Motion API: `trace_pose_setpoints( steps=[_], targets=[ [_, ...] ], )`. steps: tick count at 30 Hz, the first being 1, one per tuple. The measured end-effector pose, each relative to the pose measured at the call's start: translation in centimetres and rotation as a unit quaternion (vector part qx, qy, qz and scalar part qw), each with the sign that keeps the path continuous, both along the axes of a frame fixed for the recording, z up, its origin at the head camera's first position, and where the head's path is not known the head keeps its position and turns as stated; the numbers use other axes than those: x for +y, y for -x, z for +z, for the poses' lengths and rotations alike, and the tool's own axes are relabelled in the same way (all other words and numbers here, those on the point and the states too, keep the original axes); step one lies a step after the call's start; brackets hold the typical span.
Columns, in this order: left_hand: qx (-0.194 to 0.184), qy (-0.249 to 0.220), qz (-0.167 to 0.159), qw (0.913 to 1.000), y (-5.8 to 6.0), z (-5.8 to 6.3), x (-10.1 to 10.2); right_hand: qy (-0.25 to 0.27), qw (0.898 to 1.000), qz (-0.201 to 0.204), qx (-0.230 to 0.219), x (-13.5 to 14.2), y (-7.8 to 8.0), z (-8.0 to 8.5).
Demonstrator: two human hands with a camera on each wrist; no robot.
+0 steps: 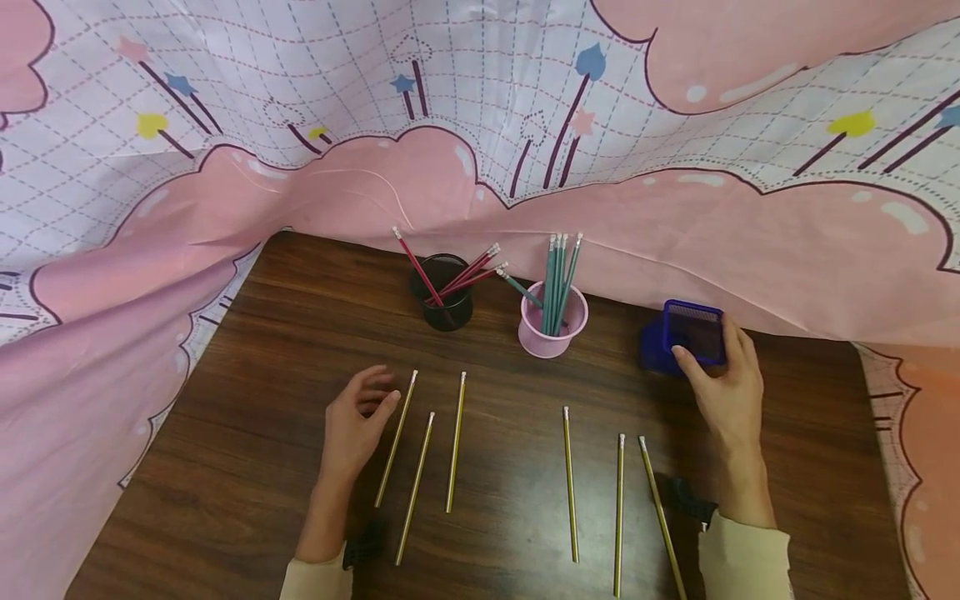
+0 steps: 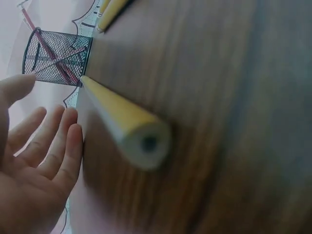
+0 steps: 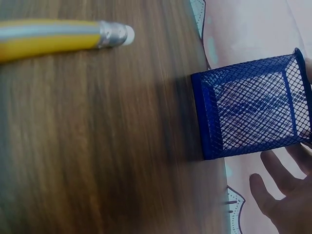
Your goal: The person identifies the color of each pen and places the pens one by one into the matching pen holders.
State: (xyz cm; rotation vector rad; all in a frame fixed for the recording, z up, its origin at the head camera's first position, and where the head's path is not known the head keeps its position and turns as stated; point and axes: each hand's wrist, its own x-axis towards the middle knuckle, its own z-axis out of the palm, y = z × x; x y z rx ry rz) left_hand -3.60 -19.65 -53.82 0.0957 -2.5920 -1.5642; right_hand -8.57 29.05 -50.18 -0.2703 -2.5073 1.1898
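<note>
My right hand (image 1: pixel 729 400) grips the square blue mesh pencil holder (image 1: pixel 656 346) near its rim, thumb on the left side and fingers on the right. No pencil shows inside this mesh holder (image 3: pixel 253 105) in the right wrist view; whether its base touches the table I cannot tell. My left hand (image 1: pixel 355 429), fingers loosely bent and holding nothing, hovers beside a yellow-striped pencil (image 1: pixel 395 442). Two more yellow pencils, a middle pencil (image 1: pixel 415 492) and a right-hand pencil (image 1: pixel 456 442), lie near it. Three others, including one pencil (image 1: pixel 571 483), lie nearer my right hand.
A black mesh cup (image 1: pixel 448 317) with several red pencils (image 1: pixel 416 265) stands at the back. Right of it is a pink cup (image 1: pixel 542 343) holding several green pencils (image 1: pixel 557 279). A patterned cloth (image 1: pixel 480 187) hangs behind the dark wooden table (image 1: pixel 247 375).
</note>
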Motion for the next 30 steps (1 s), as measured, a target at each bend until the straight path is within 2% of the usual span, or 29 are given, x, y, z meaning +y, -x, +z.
trace_pose_setpoints(
  steps=[2,4,6,9,14,18,25,30],
  targets=[
    [-0.01,0.03,-0.001,0.9995,-0.1,0.2,0.0,0.006,1.0,-0.002,0.005,-0.1,0.0,0.0],
    [-0.01,0.095,-0.01,0.9954,-0.1,0.4,0.1,0.011,1.0,-0.003,0.011,-0.1,0.1,-0.2],
    [-0.014,0.167,-0.02,0.9856,-0.2,0.5,0.3,0.016,1.0,-0.005,0.012,-0.2,0.1,-0.3],
    [-0.037,0.258,-0.029,0.9651,-0.3,1.0,0.6,0.02,1.0,-0.006,0.011,-0.3,0.2,-0.4],
    [-0.084,0.287,-0.041,0.9534,0.2,2.0,1.2,0.034,0.999,-0.007,0.014,-0.3,0.2,-0.3],
    [-0.086,0.294,-0.047,0.9508,0.5,2.2,1.4,0.047,0.999,-0.005,0.015,-0.4,0.3,-0.2],
    [-0.085,0.288,-0.048,0.9526,0.5,2.1,1.7,0.047,0.999,-0.015,0.003,-0.5,0.1,0.0],
    [-0.081,0.3,-0.046,0.9495,0.4,2.2,2.0,0.045,0.999,-0.018,-0.002,-0.6,-0.1,-0.1]
  ],
)
